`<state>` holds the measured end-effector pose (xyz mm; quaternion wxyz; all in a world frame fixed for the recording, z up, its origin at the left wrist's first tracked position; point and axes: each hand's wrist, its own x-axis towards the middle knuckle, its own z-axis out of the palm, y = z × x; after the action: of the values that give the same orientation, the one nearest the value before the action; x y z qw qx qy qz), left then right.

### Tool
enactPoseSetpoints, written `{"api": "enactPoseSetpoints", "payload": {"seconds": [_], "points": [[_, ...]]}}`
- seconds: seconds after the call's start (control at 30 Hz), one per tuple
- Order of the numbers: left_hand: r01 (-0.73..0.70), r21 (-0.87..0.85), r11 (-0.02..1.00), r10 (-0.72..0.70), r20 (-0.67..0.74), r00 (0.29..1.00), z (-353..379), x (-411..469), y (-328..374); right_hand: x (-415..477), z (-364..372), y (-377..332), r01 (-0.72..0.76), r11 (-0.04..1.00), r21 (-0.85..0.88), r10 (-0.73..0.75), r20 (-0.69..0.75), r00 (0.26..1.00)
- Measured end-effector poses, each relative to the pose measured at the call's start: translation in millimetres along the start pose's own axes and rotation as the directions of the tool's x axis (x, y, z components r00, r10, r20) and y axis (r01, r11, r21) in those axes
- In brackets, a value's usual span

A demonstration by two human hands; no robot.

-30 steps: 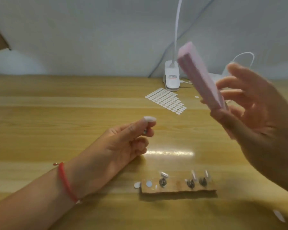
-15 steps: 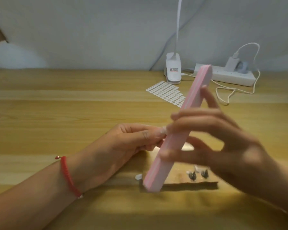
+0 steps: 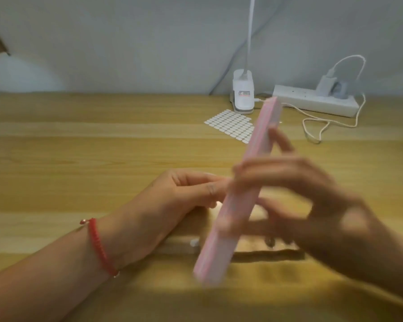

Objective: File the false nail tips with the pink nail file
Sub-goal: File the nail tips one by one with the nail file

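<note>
The left hand (image 3: 186, 196) rests on the wooden surface (image 3: 79, 147), a red cord bracelet (image 3: 100, 247) round its wrist. Its grip is pressed together, thumb against forefinger, apparently on a false nail tip, though the file and motion blur hide what sits between them. The right hand (image 3: 312, 205), itself blurred, holds the pink nail file (image 3: 239, 201) above the surface. Its grip pinches the file near the middle, fingers curled across the near face and the thumb behind. The file slants steeply, its top end leaning away to the right and its lower end nearest the camera, and its left edge meets the left hand's fingertips.

Behind the file's lower half a brown cardboard strip (image 3: 249, 246) lies on the surface, with small dark stands (image 3: 269, 241) on it, too smeared to count. A small white piece (image 3: 194, 242) lies just off the strip's left end.

At the far edge of the surface are a sheet of white oval stickers (image 3: 230, 125), a white lamp clip (image 3: 243, 96) and a white power strip (image 3: 312, 101) with a charger (image 3: 326, 86) plugged in. A white cable (image 3: 323, 126) loops beside the power strip.
</note>
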<state>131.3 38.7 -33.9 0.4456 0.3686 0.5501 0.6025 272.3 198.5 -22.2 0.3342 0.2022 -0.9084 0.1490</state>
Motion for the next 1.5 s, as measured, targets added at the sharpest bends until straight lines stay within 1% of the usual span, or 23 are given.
{"api": "enactPoseSetpoints", "payload": {"seconds": [0.07, 0.13, 0.17, 0.2, 0.23, 0.27, 0.3, 0.33, 0.4, 0.43, 0.47, 0.5, 0.53, 0.6, 0.67, 0.7, 0.77, 0.83, 0.93, 1.0, 1.1, 1.3, 1.5], "points": [[-0.014, -0.013, 1.0, 0.014, -0.007, 1.0, -1, 1, -1, 5, -12, 14, -0.098, 0.987, -0.126, 0.089, -0.07, 0.994], [-0.019, -0.022, 1.0, 0.019, 0.004, 1.0, -1, 1, -1, 5, -10, 12, -0.244, 0.967, -0.066, 0.237, -0.103, 0.966], [-0.013, -0.021, 1.0, 0.013, 0.013, 1.0, 0, 0, -1, 2, -2, 4, -0.238, 0.971, 0.007, 0.237, -0.085, 0.968], [-0.008, -0.017, 1.0, 0.009, 0.02, 1.0, 0, 0, -1, -1, 5, -4, -0.156, 0.987, 0.038, 0.157, -0.027, 0.987], [-0.008, -0.01, 1.0, 0.009, 0.026, 1.0, -1, 0, -2, -1, 6, -7, -0.052, 0.999, -0.007, 0.052, -0.006, 0.999], [-0.013, -0.003, 1.0, 0.013, 0.024, 1.0, -1, 0, -3, -1, 2, -1, -0.032, 0.997, -0.074, 0.031, -0.014, 0.999], [-0.019, 0.002, 1.0, 0.019, 0.01, 1.0, -1, 0, -3, 2, -6, 8, -0.076, 0.989, -0.127, 0.07, -0.052, 0.996], [-0.025, 0.006, 1.0, 0.025, -0.006, 1.0, -1, 0, -3, 3, -11, 15, -0.138, 0.984, -0.117, 0.126, -0.106, 0.986], [-0.021, -0.019, 1.0, 0.022, 0.014, 1.0, 0, -1, -3, 1, -8, 10, -0.192, 0.979, 0.063, 0.198, -0.129, 0.972], [-0.014, -0.036, 0.999, 0.015, 0.039, 0.999, 0, -1, -3, -1, 0, -1, -0.129, 0.985, 0.117, 0.139, -0.078, 0.987], [-0.006, -0.038, 0.999, 0.007, 0.046, 0.999, 0, -1, -3, -4, 8, -7, -0.057, 0.995, 0.079, 0.06, -0.029, 0.998], [0.001, -0.021, 1.0, 0.0, 0.029, 1.0, 0, -1, -3, -4, 7, -5, 0.004, 1.0, -0.004, -0.004, -0.022, 1.0], [-0.001, 0.007, 1.0, 0.001, -0.009, 1.0, -2, 0, -4, -4, 1, 9, -0.015, 0.997, -0.08, 0.01, -0.06, 0.998], [-0.014, 0.046, 0.999, 0.017, -0.076, 0.997, -4, 0, -8, -3, -19, 43, -0.194, 0.967, -0.166, 0.16, -0.198, 0.967], [-0.037, 0.05, 0.998, 0.042, -0.1, 0.994, -3, 1, -8, -8, -31, 66, -0.33, 0.928, -0.175, 0.262, -0.323, 0.909], [-0.05, 0.034, 0.998, 0.053, -0.121, 0.991, -3, 1, -8, -13, -29, 70, -0.364, 0.917, -0.16, 0.294, -0.345, 0.891], [-0.079, 0.012, 0.997, 0.08, -0.157, 0.984, -3, 1, -5, -22, -15, 69, -0.361, 0.925, -0.122, 0.306, -0.325, 0.895], [-0.113, 0.047, 0.992, 0.119, -0.161, 0.98, -4, 1, -1, -24, -3, 67, -0.328, 0.935, -0.132, 0.284, -0.275, 0.919], [-0.144, 0.128, 0.981, 0.166, -0.187, 0.968, -5, 1, 5, -26, 2, 68, -0.309, 0.943, -0.122, 0.273, -0.242, 0.931], [-0.166, 0.226, 0.96, 0.205, -0.159, 0.966, 0, 0, 6, -28, 2, 68, -0.304, 0.945, -0.123, 0.268, -0.241, 0.933], [-0.161, 0.317, 0.935, 0.209, -0.125, 0.97, 5, -4, 5, -29, 2, 68, -0.312, 0.943, -0.117, 0.279, -0.23, 0.932], [-0.165, 0.331, 0.929, 0.251, -0.235, 0.939, -2, -25, -5, -30, 3, 67, -0.275, 0.953, -0.129, 0.248, -0.194, 0.949], [-0.138, 0.468, 0.873, 0.253, -0.193, 0.948, -7, -30, -3, -32, 2, 68, -0.262, 0.956, -0.132, 0.237, -0.181, 0.954]]}}
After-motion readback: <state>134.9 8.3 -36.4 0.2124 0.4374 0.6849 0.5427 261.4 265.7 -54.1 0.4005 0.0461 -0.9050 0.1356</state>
